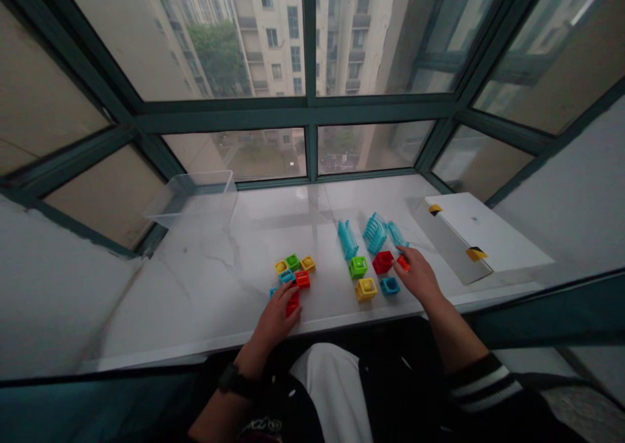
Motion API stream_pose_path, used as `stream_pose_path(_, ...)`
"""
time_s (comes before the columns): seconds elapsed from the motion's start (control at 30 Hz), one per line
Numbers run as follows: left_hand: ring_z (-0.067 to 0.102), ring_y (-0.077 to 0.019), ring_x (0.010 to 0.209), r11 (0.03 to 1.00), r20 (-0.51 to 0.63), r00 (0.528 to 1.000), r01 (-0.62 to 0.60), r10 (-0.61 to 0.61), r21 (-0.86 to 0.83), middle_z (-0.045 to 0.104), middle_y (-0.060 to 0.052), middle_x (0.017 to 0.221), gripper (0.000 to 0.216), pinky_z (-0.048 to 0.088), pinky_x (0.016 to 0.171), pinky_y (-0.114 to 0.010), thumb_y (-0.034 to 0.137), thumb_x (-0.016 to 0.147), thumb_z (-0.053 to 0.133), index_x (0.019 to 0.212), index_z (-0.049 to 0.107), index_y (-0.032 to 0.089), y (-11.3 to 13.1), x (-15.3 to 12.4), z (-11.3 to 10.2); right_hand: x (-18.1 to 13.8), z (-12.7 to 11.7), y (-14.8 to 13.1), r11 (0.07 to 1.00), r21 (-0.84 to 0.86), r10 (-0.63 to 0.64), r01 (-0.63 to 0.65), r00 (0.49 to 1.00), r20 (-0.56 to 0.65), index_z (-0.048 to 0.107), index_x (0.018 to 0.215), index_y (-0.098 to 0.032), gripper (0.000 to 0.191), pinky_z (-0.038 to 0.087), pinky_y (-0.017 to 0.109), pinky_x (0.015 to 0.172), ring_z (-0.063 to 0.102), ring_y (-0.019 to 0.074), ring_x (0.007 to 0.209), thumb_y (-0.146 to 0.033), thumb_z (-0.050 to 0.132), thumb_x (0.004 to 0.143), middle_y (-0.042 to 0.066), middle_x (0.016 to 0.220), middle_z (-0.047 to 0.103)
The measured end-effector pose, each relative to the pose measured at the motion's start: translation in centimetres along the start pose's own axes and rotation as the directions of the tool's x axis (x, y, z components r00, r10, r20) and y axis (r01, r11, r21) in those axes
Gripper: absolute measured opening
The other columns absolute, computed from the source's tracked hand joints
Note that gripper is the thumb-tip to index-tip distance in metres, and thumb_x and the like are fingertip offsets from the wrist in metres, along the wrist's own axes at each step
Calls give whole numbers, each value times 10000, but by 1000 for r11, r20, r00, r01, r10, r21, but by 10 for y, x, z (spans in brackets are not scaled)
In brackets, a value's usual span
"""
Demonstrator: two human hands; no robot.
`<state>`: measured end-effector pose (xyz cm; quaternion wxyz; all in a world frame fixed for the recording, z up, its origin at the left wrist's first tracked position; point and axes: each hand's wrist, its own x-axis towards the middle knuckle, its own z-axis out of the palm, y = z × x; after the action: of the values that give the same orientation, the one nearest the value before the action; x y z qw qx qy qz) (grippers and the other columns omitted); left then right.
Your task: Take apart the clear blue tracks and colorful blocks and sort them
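On the left of the white marbled sill, my left hand (277, 316) has its thumb and fingers closed around a red block (293, 303). Right by its fingertips lie another red block (303, 279), a blue block (286, 276), a green block (292, 262) and two yellow ones (307, 263). My right hand (417, 275) pinches a small red block (403, 262) at the right of the second group. Near it sit a dark red cube (383, 262), a blue cube (389, 286), a yellow cube (366, 290) and a green cube (358, 267).
Behind the cubes lie translucent blue ribbed pieces (375, 232). A clear plastic bin (195, 199) stands at the back left. A white box (488, 234) with yellow-black tabs is at the right. Green-framed windows (307, 112) border the sill (195, 300).
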<state>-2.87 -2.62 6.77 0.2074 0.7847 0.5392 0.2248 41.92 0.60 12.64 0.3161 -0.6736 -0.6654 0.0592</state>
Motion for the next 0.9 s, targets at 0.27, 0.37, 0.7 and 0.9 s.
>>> stream_pose_path(0.27,603,-271,1347,990,-184,974,136,-130,24,642,-121,1434,430,467,1195,-501,298,942,502,1335,646,198,-42,-11,-21,0,-9,-96,951,218,-203,221,974,-102,682,1304,-282,347,492,510,1122,610,313,1256,-267,544,985,107,1282,670)
stream_pose_path(0.37,581,-270,1389,987,-149,979,149,-140,57,613,-124,1485,481,465,1205,-486,247,905,514,1370,627,190,-51,-18,-17,-6,12,-130,893,310,-345,326,939,8,673,1315,-292,345,524,486,1085,628,285,1229,-245,548,996,98,1270,667)
stream_pose_path(0.7,541,-273,1425,981,-57,980,191,-193,-35,528,-119,1547,540,528,1141,-462,199,877,570,1417,576,213,-45,-22,-2,-40,104,-169,832,422,-538,359,708,458,604,1408,-242,581,499,459,1131,597,281,1304,-160,756,853,123,1412,615)
stream_pose_path(0.9,552,-272,1406,987,-64,985,159,-160,-26,537,-108,1531,530,462,1203,-505,142,868,550,1389,593,226,-40,-18,3,-44,139,-153,905,292,-423,310,733,533,467,1551,-168,771,372,530,1238,426,342,1498,-110,725,827,201,1625,430)
